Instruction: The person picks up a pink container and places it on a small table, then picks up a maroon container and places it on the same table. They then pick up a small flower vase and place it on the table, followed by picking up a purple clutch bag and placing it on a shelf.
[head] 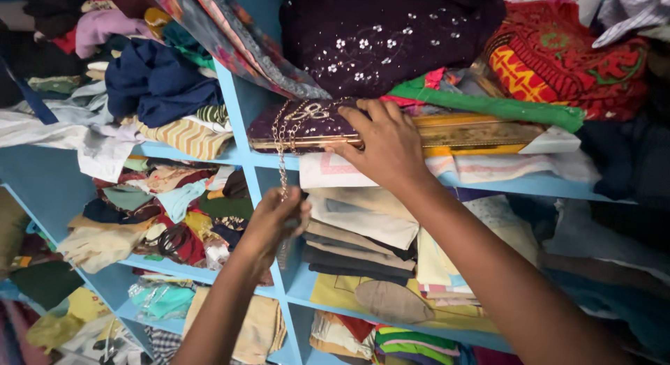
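Resting on a purple clutch purse (307, 125) at the blue shelf (241, 155) edge, right hand (387, 145) lay spread, left hand (276, 222) closed around its hanging gold chain (283, 159), folded clothes (363, 236) stacked below

Head view, close, downward onto blue shelves (241, 155)
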